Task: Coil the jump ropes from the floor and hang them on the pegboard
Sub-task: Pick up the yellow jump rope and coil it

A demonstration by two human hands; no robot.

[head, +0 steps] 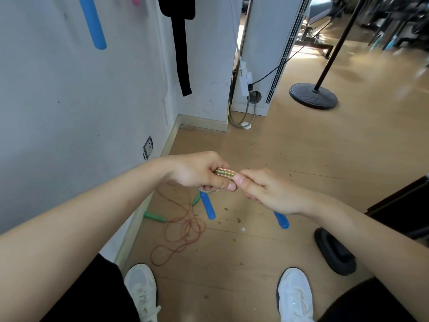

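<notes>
The wooden floor (301, 159) fills most of the view, and a white wall (69, 89) stands on the left. High on that wall a blue grip (92, 22) and a black strap (181, 43) hang down, so the hanging place is likely up there. The pegs themselves do not show. On the floor by the wall lies a thin brown rope (183, 233) with green handles (154, 216). It is loose and tangled, and not picked up yet.

The rope in hand is up in the air. It is a striped rope bundle (224, 173), folded into a few tight strands. The left hand (197, 169) is curled round one end, and the right hand (262, 191) pinches the other end. Two blue handles (207, 205) dangle below the hands.

This looks like the coiling step. To do it well, lay the strands side by side and make the loops the same length. Hold tight with one hand while the other wraps — if both let go, the loops may spring open. Let the handles hang even, so the bundle sits straight on a peg.
</notes>
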